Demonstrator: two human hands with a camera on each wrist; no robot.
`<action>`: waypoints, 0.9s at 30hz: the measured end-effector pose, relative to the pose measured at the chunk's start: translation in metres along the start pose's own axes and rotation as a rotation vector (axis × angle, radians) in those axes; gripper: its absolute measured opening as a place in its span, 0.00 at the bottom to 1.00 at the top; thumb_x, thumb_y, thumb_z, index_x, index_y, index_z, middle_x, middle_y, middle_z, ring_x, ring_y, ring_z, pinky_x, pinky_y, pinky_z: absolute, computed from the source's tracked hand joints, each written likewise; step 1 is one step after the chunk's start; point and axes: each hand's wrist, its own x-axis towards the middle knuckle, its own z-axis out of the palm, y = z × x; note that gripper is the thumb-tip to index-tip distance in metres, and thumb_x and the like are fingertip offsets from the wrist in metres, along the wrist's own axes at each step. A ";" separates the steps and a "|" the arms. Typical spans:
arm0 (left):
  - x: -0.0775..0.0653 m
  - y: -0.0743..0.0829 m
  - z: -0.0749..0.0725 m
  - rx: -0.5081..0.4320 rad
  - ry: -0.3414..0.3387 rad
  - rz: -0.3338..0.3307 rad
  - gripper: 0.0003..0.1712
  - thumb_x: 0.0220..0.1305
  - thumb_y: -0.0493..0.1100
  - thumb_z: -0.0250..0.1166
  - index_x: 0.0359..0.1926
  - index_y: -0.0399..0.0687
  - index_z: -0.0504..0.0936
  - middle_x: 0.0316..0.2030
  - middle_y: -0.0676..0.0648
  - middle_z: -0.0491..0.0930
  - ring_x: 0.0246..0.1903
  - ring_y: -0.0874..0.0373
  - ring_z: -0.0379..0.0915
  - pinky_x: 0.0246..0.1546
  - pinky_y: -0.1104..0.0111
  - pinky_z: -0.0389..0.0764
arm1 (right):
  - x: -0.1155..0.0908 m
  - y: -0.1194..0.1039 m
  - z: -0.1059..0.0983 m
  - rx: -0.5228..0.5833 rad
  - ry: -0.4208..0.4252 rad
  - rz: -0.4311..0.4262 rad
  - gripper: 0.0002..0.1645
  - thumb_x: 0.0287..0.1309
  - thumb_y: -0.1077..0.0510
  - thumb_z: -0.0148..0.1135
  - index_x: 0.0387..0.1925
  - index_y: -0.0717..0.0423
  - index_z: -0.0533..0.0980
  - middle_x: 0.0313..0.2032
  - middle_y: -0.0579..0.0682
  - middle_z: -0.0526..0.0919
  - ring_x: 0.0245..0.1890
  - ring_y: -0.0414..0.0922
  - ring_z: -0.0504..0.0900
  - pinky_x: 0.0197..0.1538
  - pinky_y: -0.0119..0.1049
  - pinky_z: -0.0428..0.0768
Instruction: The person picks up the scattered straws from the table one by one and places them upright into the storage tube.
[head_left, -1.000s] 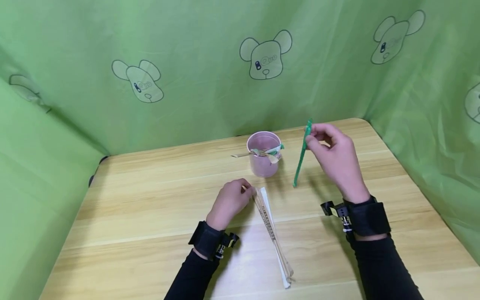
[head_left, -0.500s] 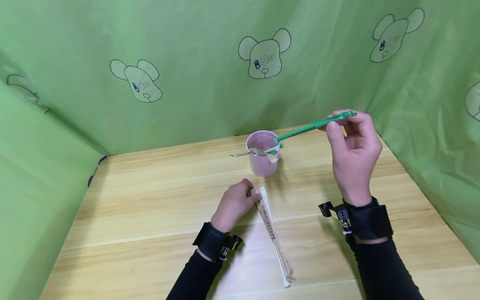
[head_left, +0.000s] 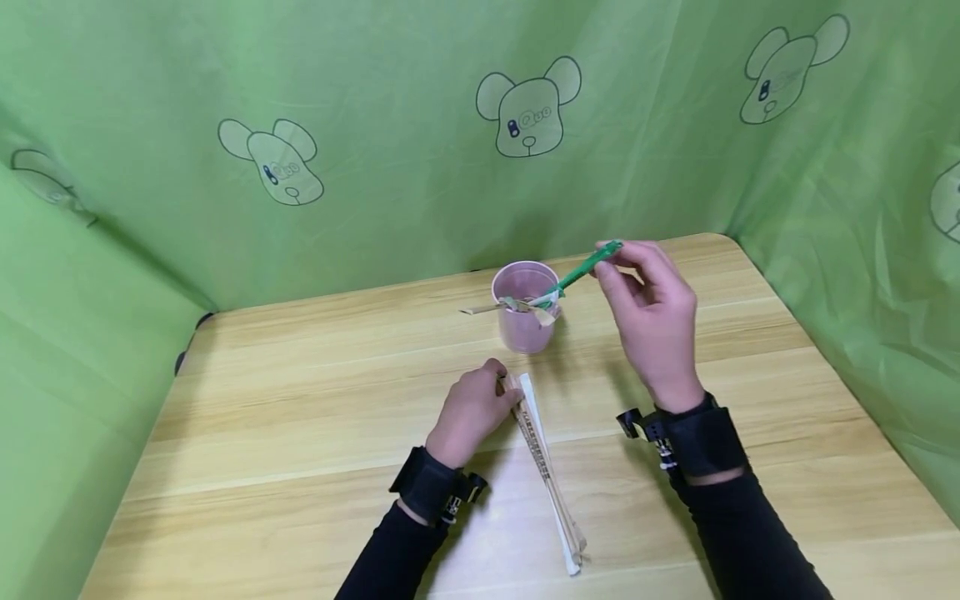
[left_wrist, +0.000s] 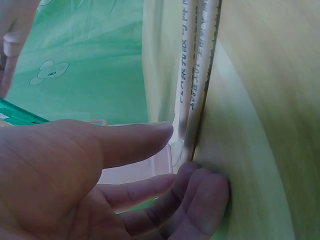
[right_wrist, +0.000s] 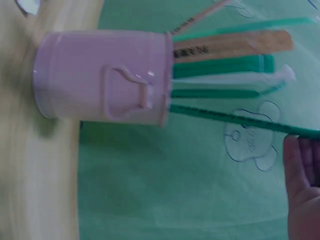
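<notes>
My right hand [head_left: 652, 308] pinches the upper end of a green wrapped straw [head_left: 588, 268]. That straw slants down left into a pink cup [head_left: 527, 335]; the right wrist view shows its lower part past the rim. The cup stands upright, with brown, green and white wrapped straws [right_wrist: 230, 47] in it. Nearer me, a few paper-wrapped straws [head_left: 536, 442], brown and white, lie together on the table. My left hand [head_left: 472, 408] holds the far end of the brown ones between thumb and curled fingers. In the left wrist view, printed writing shows on their wrappers.
The light wooden table [head_left: 300, 400] reaches to a green curtain [head_left: 405, 167] with printed bear faces at the back and both sides. A handle [right_wrist: 125, 92] shows on the cup's side. Black bands with small cameras sit on both wrists.
My right hand turned the green straw from hanging to pointing left, then moved left and lowered its end into the cup. My left hand shifted slightly right over the brown straws' ends.
</notes>
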 end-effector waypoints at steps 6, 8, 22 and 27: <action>0.000 0.000 0.002 0.035 0.008 0.009 0.21 0.73 0.43 0.70 0.58 0.33 0.80 0.32 0.47 0.79 0.27 0.53 0.73 0.29 0.62 0.75 | -0.009 0.023 0.009 -0.184 -0.075 0.127 0.13 0.68 0.71 0.68 0.53 0.67 0.84 0.49 0.56 0.85 0.51 0.48 0.84 0.56 0.34 0.84; 0.000 0.001 0.003 0.042 0.009 0.010 0.22 0.73 0.44 0.70 0.58 0.33 0.80 0.32 0.46 0.79 0.27 0.53 0.73 0.29 0.62 0.75 | -0.012 0.029 0.011 -0.235 -0.109 0.148 0.13 0.68 0.71 0.68 0.53 0.67 0.84 0.49 0.57 0.85 0.51 0.49 0.84 0.55 0.32 0.84; 0.000 0.003 0.006 0.080 0.047 0.011 0.22 0.71 0.42 0.72 0.59 0.33 0.80 0.34 0.44 0.82 0.27 0.52 0.74 0.27 0.61 0.77 | -0.016 0.042 0.006 -0.301 -0.223 0.161 0.17 0.68 0.73 0.67 0.56 0.65 0.82 0.50 0.54 0.85 0.50 0.49 0.85 0.54 0.32 0.84; 0.001 -0.001 0.007 0.066 0.055 0.019 0.21 0.72 0.41 0.71 0.59 0.33 0.80 0.33 0.44 0.81 0.26 0.53 0.74 0.26 0.62 0.75 | -0.014 0.042 0.004 -0.315 -0.242 0.173 0.18 0.69 0.72 0.67 0.58 0.63 0.81 0.53 0.55 0.85 0.51 0.49 0.85 0.54 0.32 0.83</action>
